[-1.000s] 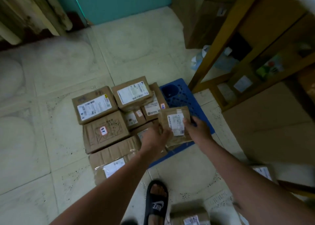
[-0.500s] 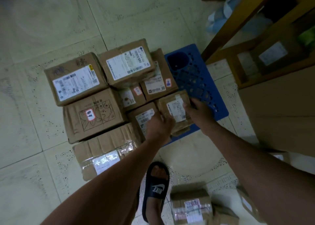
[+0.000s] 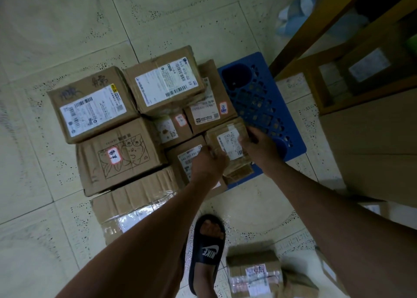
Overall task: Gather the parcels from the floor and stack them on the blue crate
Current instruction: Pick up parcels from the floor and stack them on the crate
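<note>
A small brown parcel (image 3: 228,139) with a white label sits on the near part of the blue crate (image 3: 259,99). My left hand (image 3: 208,164) grips its left edge and my right hand (image 3: 257,146) grips its right edge. Several cardboard parcels are packed over the crate's left side, among them a labelled box (image 3: 164,81) on top and a box (image 3: 92,103) with a large white label. The crate's perforated right part is bare. A taped parcel (image 3: 252,270) lies on the floor by my foot.
A wooden shelf frame (image 3: 320,29) stands right of the crate, with a big carton (image 3: 372,148) below it. My foot in a black slipper (image 3: 208,250) stands on the tiled floor. Another parcel (image 3: 329,273) lies at the lower right edge.
The view has tilted down and closer. Both hands have lowered the small parcel onto the crate's near part, beside the other boxes.
</note>
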Demonstrator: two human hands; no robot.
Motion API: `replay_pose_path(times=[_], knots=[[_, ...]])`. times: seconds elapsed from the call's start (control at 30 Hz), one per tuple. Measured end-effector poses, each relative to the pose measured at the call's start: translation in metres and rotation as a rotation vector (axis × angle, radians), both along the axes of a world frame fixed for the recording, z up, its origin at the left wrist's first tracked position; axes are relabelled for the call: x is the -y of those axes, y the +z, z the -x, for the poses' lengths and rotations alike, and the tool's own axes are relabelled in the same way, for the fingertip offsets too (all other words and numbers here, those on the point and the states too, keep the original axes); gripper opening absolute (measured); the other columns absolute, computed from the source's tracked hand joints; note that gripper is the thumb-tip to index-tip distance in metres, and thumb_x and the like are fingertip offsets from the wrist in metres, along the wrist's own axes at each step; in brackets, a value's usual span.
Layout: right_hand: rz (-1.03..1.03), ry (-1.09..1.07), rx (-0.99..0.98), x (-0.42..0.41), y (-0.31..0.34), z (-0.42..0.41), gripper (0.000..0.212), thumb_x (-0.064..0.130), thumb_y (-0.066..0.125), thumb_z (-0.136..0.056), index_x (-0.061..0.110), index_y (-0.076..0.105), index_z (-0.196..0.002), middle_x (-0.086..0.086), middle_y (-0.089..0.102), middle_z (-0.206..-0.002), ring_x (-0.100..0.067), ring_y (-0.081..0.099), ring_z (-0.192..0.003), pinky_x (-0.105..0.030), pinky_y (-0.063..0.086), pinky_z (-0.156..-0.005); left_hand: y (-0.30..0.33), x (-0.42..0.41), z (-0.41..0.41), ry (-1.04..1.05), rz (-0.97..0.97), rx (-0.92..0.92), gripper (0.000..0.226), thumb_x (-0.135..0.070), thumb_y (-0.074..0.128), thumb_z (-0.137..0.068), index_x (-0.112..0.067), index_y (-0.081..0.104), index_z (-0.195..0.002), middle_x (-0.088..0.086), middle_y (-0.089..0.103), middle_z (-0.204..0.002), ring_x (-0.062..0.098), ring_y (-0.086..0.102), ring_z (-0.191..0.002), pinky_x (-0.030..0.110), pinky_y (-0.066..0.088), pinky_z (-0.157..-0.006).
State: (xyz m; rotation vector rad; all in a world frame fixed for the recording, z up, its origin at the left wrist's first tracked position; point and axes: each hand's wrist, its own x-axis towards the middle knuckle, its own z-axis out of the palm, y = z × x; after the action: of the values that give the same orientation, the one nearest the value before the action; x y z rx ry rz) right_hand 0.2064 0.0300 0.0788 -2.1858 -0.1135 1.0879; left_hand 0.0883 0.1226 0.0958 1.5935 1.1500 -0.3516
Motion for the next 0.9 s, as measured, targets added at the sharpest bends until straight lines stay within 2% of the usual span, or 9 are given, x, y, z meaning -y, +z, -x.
replay_pose_path(times=[0.17,0.23,0.33,0.47,0.5,0.57,0.63,0.77,0.9], knots=[[0.044,-0.099,0.058,-0.002,-0.005,0.008,0.054,0.031,0.062,-0.093,0.016,0.046,-0.142,-0.013,0.052,-0.14,-0.03,0.057,-0.12,-0.033,0.053,-0.08,0.004,-0.003,0.0,0.002,0.013,-0.034,0.017,-0.03,0.054,-0.096,-0.014,0.056,-0.1,0.002,0.059,-0.095,0.001,0.05,-0.068,0.01,0.042,-0.051],[0.051,-0.162,0.065,0.002,-0.001,0.014,0.063,0.033,0.062,-0.092,0.017,0.038,-0.148,-0.012,0.045,-0.147,-0.031,0.05,-0.129,-0.035,0.049,-0.089,0.011,-0.003,0.0,-0.007,-0.033,-0.075,0.03,-0.033,0.051,-0.096,-0.007,0.058,-0.11,0.009,0.06,-0.105,0.014,0.057,-0.083,0.023,0.047,-0.069],[0.059,-0.242,0.088,0.012,0.01,0.025,0.061,0.034,0.058,-0.094,0.016,0.036,-0.148,-0.013,0.043,-0.149,-0.032,0.046,-0.133,-0.042,0.046,-0.1,0.026,0.0,0.003,0.003,-0.087,-0.146,0.039,-0.028,0.048,-0.096,0.0,0.054,-0.123,0.012,0.059,-0.118,0.018,0.053,-0.093,0.025,0.04,-0.071],[0.078,-0.287,0.099,0.042,0.037,0.039,0.045,0.036,0.049,-0.098,0.007,0.051,-0.133,-0.016,0.058,-0.132,-0.022,0.061,-0.101,-0.015,0.045,-0.069,0.053,0.009,0.015,-0.088,-0.139,-0.124,0.033,-0.019,0.046,-0.095,0.005,0.057,-0.115,0.018,0.062,-0.112,0.023,0.057,-0.098,0.023,0.035,-0.07],[0.093,-0.297,0.117,0.055,0.045,0.043,0.046,0.037,0.048,-0.099,0.007,0.051,-0.135,-0.014,0.057,-0.134,-0.02,0.061,-0.101,-0.011,0.042,-0.07,0.058,0.013,0.017,-0.116,-0.154,-0.116,0.031,-0.017,0.046,-0.095,0.006,0.059,-0.11,0.02,0.064,-0.11,0.026,0.06,-0.097,0.023,0.038,-0.068],[0.13,-0.333,0.137,0.083,0.062,0.054,0.05,0.04,0.047,-0.099,0.011,0.048,-0.14,-0.012,0.052,-0.141,-0.026,0.055,-0.12,-0.021,0.039,-0.087,0.068,0.021,0.022,-0.155,-0.166,-0.126,0.029,-0.016,0.046,-0.094,0.003,0.063,-0.108,0.02,0.066,-0.109,0.032,0.062,-0.098,0.03,0.047,-0.075],[0.169,-0.394,0.139,0.115,0.077,0.07,0.049,0.041,0.046,-0.1,0.013,0.048,-0.14,-0.01,0.05,-0.143,-0.028,0.049,-0.128,-0.025,0.036,-0.09,0.075,0.03,0.03,-0.234,-0.159,-0.129,0.029,-0.018,0.046,-0.094,-0.001,0.065,-0.108,0.018,0.067,-0.11,0.035,0.062,-0.103,0.038,0.049,-0.087],[0.221,-0.601,0.116,0.183,0.096,0.124,0.046,0.042,0.046,-0.098,0.014,0.054,-0.135,-0.007,0.057,-0.137,-0.028,0.053,-0.123,-0.033,0.041,-0.099,0.09,0.063,0.063,-0.347,-0.141,-0.049,0.028,-0.017,0.047,-0.092,-0.002,0.067,-0.105,0.016,0.069,-0.101,0.032,0.064,-0.094,0.039,0.053,-0.086],[0.27,-0.755,0.08,0.242,0.098,0.188,0.041,0.039,0.048,-0.098,0.009,0.062,-0.123,-0.011,0.061,-0.131,-0.032,0.055,-0.118,-0.033,0.042,-0.095,0.086,0.104,0.102,-0.438,-0.043,-0.062,0.026,-0.02,0.043,-0.092,-0.004,0.064,-0.095,0.012,0.066,-0.093,0.027,0.062,-0.087,0.034,0.052,-0.078]])
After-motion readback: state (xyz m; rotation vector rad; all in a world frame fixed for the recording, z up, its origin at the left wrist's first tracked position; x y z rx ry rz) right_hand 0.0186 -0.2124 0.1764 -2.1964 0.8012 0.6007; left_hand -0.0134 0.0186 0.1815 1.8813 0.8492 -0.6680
